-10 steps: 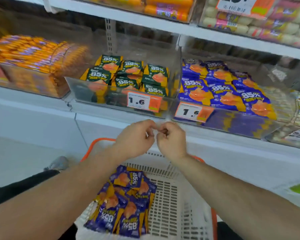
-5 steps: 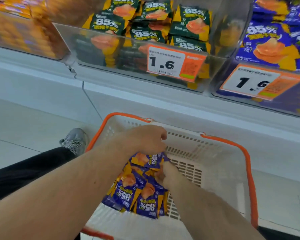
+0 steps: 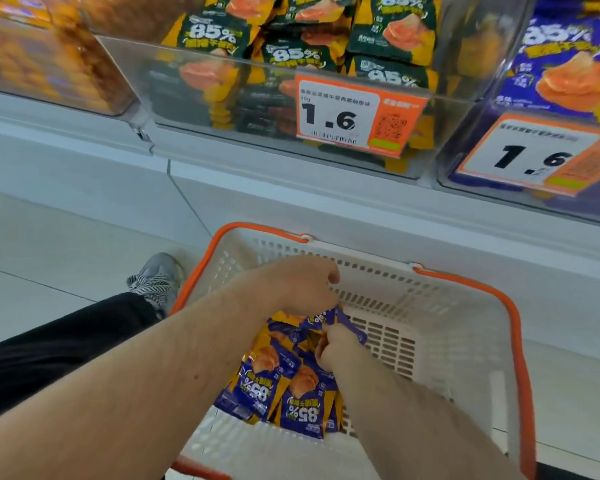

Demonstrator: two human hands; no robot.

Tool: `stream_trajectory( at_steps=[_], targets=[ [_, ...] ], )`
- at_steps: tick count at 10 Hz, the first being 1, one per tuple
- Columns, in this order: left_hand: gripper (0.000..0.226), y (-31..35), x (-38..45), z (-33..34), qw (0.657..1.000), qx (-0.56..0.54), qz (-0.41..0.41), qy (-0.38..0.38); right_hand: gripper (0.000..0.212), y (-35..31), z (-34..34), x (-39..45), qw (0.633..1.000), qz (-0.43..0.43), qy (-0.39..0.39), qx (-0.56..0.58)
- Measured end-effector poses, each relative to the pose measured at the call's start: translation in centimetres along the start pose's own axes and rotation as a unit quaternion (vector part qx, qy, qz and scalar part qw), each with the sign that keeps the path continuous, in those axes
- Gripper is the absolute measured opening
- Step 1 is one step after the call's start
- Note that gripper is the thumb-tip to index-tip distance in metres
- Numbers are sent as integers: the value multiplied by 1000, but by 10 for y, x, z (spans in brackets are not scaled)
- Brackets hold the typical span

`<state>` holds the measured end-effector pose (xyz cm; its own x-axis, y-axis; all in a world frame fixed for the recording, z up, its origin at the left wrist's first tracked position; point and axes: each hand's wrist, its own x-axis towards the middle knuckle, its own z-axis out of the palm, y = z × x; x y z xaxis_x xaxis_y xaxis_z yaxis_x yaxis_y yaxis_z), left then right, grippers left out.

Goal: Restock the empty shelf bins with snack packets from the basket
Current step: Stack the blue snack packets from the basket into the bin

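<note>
A white basket point(image 3: 458, 358) with an orange rim stands on the floor below the shelf. Several purple snack packets point(image 3: 291, 393) lie heaped in its left half. My left hand point(image 3: 298, 285) is inside the basket above the heap, its fingers curled down onto a purple packet point(image 3: 329, 318) at the top of the pile. My right hand point(image 3: 333, 348) is lower in the basket, curled round the same packet's lower part. On the shelf above, a clear bin point(image 3: 565, 98) at the right holds purple packets and a clear bin point(image 3: 174, 84) in the middle holds green ones.
Price tags reading 1.6 hang on the middle bin point(image 3: 357, 114) and the right bin point(image 3: 534, 155). A bin of orange packets point(image 3: 45, 53) sits at the upper left. My grey shoe point(image 3: 156, 278) and black trouser leg are left of the basket on the pale floor.
Both hands dropped from in front of the shelf edge into the basket. The view tilted down and closer. My hands now grasp a purple packet at the top of the heap.
</note>
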<state>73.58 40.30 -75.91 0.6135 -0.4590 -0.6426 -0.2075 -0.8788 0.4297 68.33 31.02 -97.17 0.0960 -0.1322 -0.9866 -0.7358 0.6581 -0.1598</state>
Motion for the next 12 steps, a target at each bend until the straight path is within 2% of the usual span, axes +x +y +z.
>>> stream_trajectory(
  at_steps=[1,2,3,4,5,6,7,8,9,10,11,12],
  targets=[
    [46,3,-4,-3,1000,-6,5,8,15,-6,-19,-6,992,-86,-37,-85],
    [46,8,-10,-6,1000,-6,15,19,11,-18,-40,-37,960,-172,-18,-221],
    [46,10,-15,-9,999,-17,13,26,15,-29,-56,-63,924,-262,5,-279],
    [51,15,-22,-10,999,-19,9,37,13,-42,-64,-88,866,-334,3,-373],
    [64,21,-29,-8,996,-31,8,79,13,-56,-70,-121,807,-395,-21,-438],
    [77,26,-39,-8,987,-87,-17,133,9,-75,-74,-174,777,-449,-43,-440],
    [79,33,-52,-11,971,-198,-29,129,6,-97,-84,-217,752,-484,-71,-441],
    [30,49,-67,-12,948,-282,55,136,18,-112,-98,-259,768,-507,-115,-373],
    [16,73,-82,-16,922,-317,141,174,11,-120,-113,-299,766,-552,-128,-303],
    [21,93,-81,-24,877,-397,162,215,22,-116,-134,-327,765,-597,-106,-217],
    [25,124,-79,-37,837,-463,201,212,40,-109,-156,-341,738,-643,-106,-175],
    [21,163,-72,-51,820,-482,230,206,49,-114,-169,-347,723,-678,-82,-104]
  ],
)
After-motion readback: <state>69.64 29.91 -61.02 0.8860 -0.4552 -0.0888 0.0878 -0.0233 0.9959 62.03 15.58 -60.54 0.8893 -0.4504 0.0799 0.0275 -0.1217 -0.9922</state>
